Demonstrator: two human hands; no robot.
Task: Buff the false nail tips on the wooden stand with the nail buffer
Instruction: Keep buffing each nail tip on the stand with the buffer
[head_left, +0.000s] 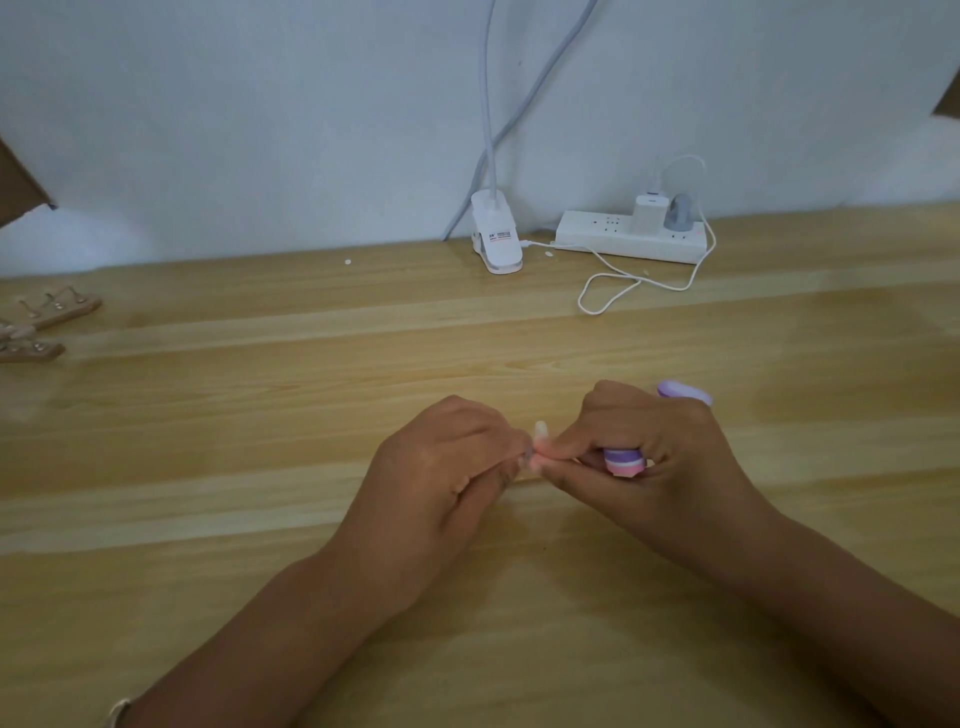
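Observation:
Both hands meet over the middle of the wooden table. My right hand (649, 447) grips a purple and pink nail buffer (626, 461), whose far end (684, 392) sticks out behind the knuckles. My left hand (447, 462) has its fingers curled and pinches something small where the fingertips meet. A pale false nail tip (540, 430) stands up between the two hands. What carries the tip is hidden by my fingers. Two wooden stands (62, 306) with small metal holders lie far off at the left edge.
A white clip lamp (496, 239) is clamped at the back of the table. Beside it lies a white power strip (628, 236) with a charger, and its thin cable (613, 291) loops forward. A wall closes off the back.

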